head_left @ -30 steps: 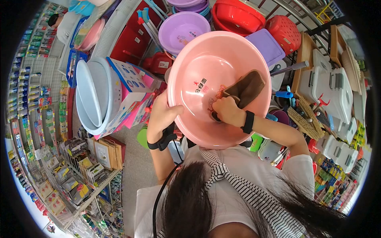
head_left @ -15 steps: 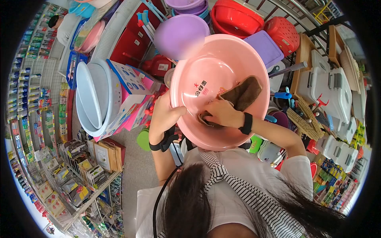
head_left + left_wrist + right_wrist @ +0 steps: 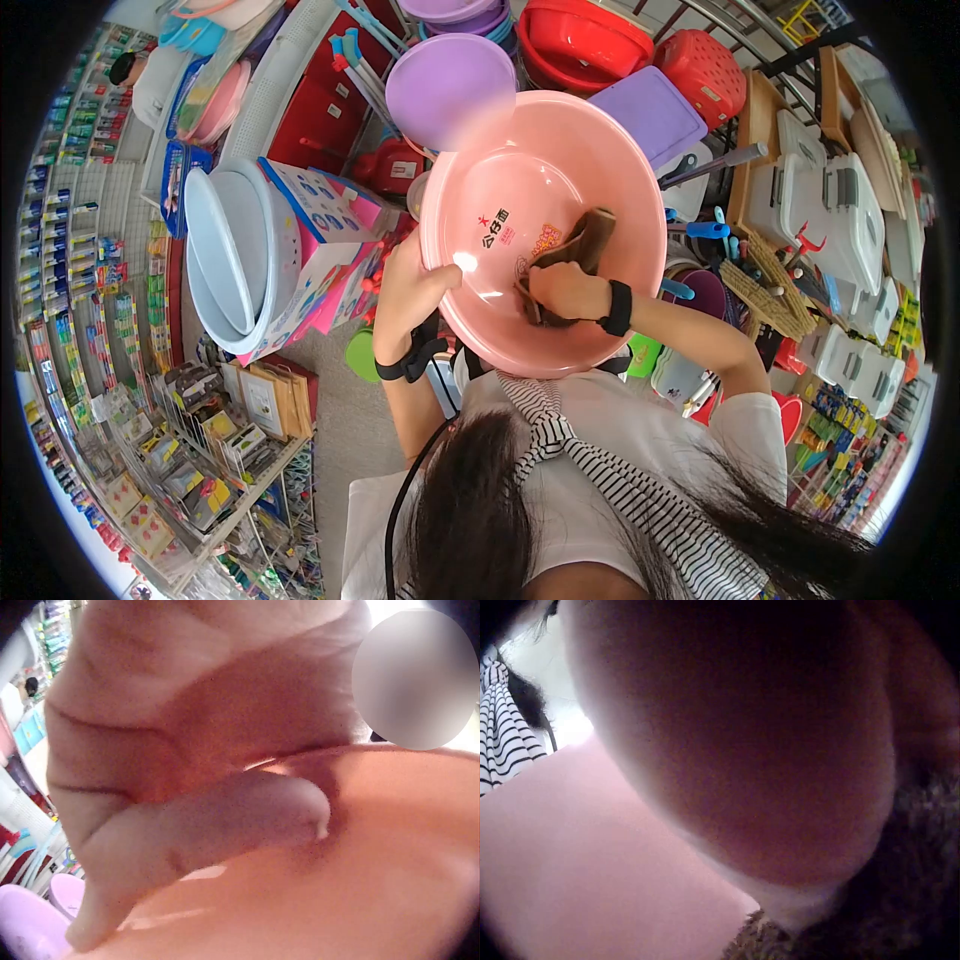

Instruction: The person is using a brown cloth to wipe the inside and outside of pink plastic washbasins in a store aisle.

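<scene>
The right hand (image 3: 568,290) is curled round a brown cloth (image 3: 588,242), down inside a big pink tub (image 3: 500,175). The left hand (image 3: 415,288) grips the tub's rim, thumb inside. Black writing (image 3: 494,230) in the tub says 公仔面. Around are 2 blue tubs (image 3: 225,250), grey floor (image 3: 345,420) and a packed shelf (image 3: 250,493).

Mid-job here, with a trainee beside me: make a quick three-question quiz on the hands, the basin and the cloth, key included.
1. Which hand touches the brown cloth?
2. Fill in: the left hand hooks its ____ over the rim of the pink basin.
3. True or false: the brown cloth lies outside the pink basin.

Key: 1. The right hand. 2. Thumb. 3. False; it is inside.
</scene>
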The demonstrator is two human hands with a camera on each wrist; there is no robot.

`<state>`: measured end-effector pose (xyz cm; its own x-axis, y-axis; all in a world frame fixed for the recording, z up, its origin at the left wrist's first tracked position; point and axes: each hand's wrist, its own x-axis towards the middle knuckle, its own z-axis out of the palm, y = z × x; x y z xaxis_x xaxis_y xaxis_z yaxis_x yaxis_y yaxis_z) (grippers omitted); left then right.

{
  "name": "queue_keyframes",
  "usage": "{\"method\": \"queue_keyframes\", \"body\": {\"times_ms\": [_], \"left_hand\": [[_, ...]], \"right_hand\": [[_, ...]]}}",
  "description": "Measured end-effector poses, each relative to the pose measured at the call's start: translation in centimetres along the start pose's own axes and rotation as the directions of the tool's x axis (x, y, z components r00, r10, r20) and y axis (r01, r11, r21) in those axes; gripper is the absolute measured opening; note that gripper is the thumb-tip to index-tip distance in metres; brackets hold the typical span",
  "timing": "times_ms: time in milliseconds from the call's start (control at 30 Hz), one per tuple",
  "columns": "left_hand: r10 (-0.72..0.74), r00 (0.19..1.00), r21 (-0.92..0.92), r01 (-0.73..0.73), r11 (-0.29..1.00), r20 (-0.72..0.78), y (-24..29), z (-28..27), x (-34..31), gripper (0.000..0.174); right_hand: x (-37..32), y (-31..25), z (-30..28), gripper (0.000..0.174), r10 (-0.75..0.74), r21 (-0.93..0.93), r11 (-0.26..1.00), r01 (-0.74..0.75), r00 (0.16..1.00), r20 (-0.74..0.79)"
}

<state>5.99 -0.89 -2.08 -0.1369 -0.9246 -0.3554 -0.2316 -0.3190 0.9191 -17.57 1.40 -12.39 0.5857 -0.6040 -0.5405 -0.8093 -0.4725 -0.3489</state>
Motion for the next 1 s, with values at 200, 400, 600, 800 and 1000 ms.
{"method": "queue_keyframes", "body": {"times_ms": [200,400,600,800,1000], "left_hand": [[0.0,1.0,0.0,0.0,1.0,-0.01,0.1,0.1,0.3,0.055],[0.1,0.994,0.059,-0.098,0.993,-0.032,0.0,0.2,0.5,0.054],[0.083,0.995,0.145,-0.075,0.987,-0.046,0.8,0.1,-0.6,0.052],[0.082,0.992,0.078,-0.074,0.994,-0.101,0.6,0.0,-1.5,0.053],[0.085,0.991,0.054,-0.08,0.995,-0.099,0.4,0.5,-1.4,0.051]], "right_hand": [[-0.1,-2.3,-2.7,0.013,-0.24,0.065,0.967,0.247,0.965,-0.104],[2.5,-2.3,-3.2,0.028,-0.402,0.225,0.799,0.558,0.774,-0.49],[6.0,-2.2,-6.6,0.024,-0.417,0.216,0.751,0.624,0.702,-0.578],[8.2,2.5,-9.7,0.024,-0.004,0.264,0.905,0.333,0.629,-0.777],[8.6,2.5,-7.4,0.032,0.091,0.29,0.93,0.225,0.624,-0.776]]}}
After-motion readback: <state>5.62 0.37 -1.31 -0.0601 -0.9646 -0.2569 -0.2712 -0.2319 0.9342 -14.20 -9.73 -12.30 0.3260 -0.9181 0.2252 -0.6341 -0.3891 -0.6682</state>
